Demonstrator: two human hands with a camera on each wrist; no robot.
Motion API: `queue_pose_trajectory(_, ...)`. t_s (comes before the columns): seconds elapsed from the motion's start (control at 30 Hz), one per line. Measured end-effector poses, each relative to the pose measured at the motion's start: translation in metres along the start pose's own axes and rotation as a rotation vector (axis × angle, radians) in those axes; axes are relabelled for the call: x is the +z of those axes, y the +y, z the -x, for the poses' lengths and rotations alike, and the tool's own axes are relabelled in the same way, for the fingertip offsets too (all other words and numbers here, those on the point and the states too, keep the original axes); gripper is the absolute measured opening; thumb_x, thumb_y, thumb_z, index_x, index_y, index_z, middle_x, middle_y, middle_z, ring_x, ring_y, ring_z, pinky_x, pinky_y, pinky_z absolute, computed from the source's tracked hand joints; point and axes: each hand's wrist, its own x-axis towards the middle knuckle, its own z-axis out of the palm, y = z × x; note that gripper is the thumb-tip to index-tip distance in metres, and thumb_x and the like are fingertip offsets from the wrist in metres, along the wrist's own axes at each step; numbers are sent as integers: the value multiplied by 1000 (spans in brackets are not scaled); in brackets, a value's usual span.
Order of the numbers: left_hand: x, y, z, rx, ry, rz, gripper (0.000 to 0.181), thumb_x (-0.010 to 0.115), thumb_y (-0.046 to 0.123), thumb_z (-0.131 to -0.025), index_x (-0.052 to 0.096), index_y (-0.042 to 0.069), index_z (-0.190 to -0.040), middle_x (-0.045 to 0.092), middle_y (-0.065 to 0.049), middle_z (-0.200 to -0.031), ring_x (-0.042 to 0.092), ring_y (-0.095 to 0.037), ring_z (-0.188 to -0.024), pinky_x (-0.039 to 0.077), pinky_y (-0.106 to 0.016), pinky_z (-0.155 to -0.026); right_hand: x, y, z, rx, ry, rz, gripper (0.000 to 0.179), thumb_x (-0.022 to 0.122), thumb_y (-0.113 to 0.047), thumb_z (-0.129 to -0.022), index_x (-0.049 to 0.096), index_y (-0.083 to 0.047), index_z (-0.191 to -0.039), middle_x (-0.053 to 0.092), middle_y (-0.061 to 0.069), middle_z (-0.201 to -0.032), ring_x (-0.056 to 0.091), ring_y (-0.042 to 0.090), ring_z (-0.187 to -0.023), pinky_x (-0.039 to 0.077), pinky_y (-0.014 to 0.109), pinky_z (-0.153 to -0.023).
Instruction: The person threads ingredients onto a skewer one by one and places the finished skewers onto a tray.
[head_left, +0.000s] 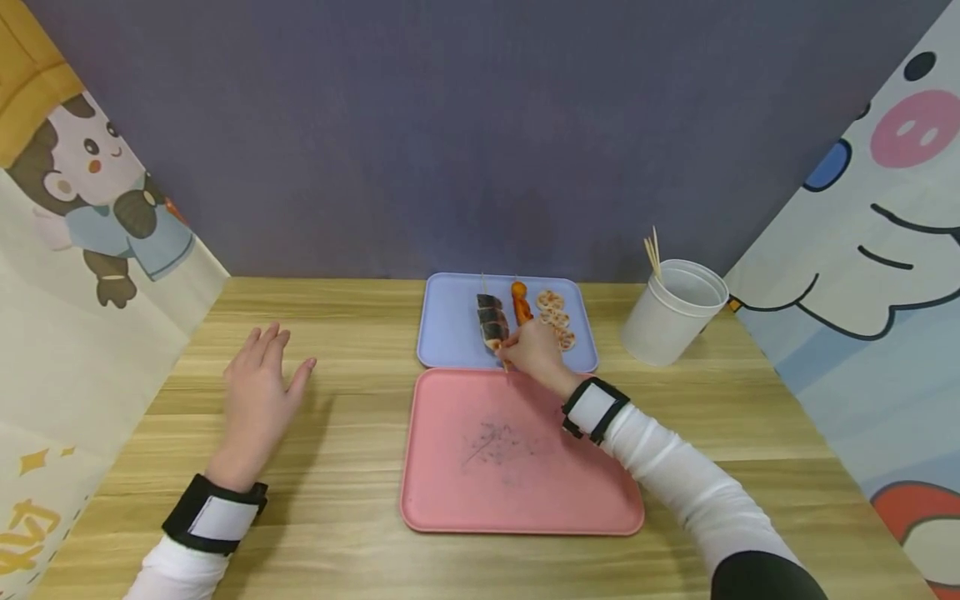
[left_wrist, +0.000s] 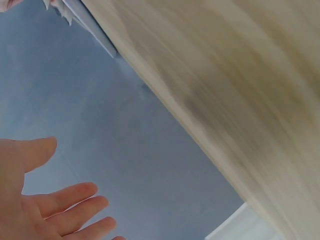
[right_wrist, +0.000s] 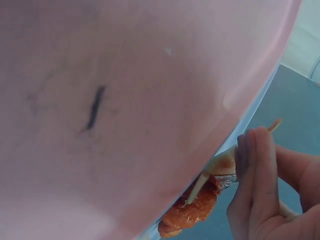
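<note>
My right hand [head_left: 538, 354] pinches the lower stick end of a skewer with dark-skinned, pale-fleshed pieces [head_left: 491, 318]. That skewer lies over the blue tray [head_left: 450, 329]. Beside it are a skewer of glossy orange-red food [head_left: 521, 302] and one of pale round slices with holes [head_left: 554, 315], both partly covered by the hand. In the right wrist view, the stick's tip [right_wrist: 275, 124] pokes out past the fingertips, and the orange-red food [right_wrist: 192, 215] shows behind the tray edge. My left hand [head_left: 258, 400] hovers over the table's left side, fingers straight, thumb apart, holding nothing.
Directly in front of the blue tray lies a pink tray [head_left: 442, 467] with dark marks on its surface. A white tub [head_left: 660, 329] with several bare sticks [head_left: 654, 252] stands at the right. Behind the wooden table [head_left: 337, 500] rises a grey-blue wall [head_left: 450, 150]; printed panels flank both sides.
</note>
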Motion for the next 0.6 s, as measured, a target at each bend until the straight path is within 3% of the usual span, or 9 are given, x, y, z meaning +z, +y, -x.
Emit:
queue_pose_trajectory(0.1, -2, -2, 0, -4, -1, -7, 53, 71, 18, -83, 52, -13, -123, 48, -32, -133, 38, -51, -128, 28, -66, -99, 2, -1, -3, -9, -37, 35, 13, 79, -21, -74, 78, -8, -79, 74, 5, -76, 66, 15, -64, 50, 27, -60)
queue_pose_trajectory(0.23, -4, -3, 0, -15, -20, -13, 55, 70, 20, -84, 51, -13, -124, 46, -32, -135, 36, -50, -130, 27, -66, -100, 5, -3, -6, -40, -104, 101, 15, 79, -24, -75, 76, -11, -68, 70, 0, -64, 57, 11, -53, 43, 23, -53)
queue_pose_trajectory(0.4, -2, -3, 2, -18, -23, -15, 54, 70, 20, -84, 52, -13, -124, 46, -32, -135, 35, -50, -129, 27, -66, -99, 6, -4, -7, -45, -161, 70, 25, 79, -24, -77, 69, -11, -59, 59, -3, -52, 43, 8, -44, 31, 21, -45)
queue_pose_trajectory(0.6, 0, -4, 3, -11, -28, -25, 54, 70, 22, -85, 53, -12, -123, 46, -32, -135, 36, -50, -129, 28, -65, -100, 6, -2, -7, -53, -181, 43, 20, 77, -25, -79, 73, -10, -67, 65, 0, -59, 50, 10, -49, 36, 21, -47)
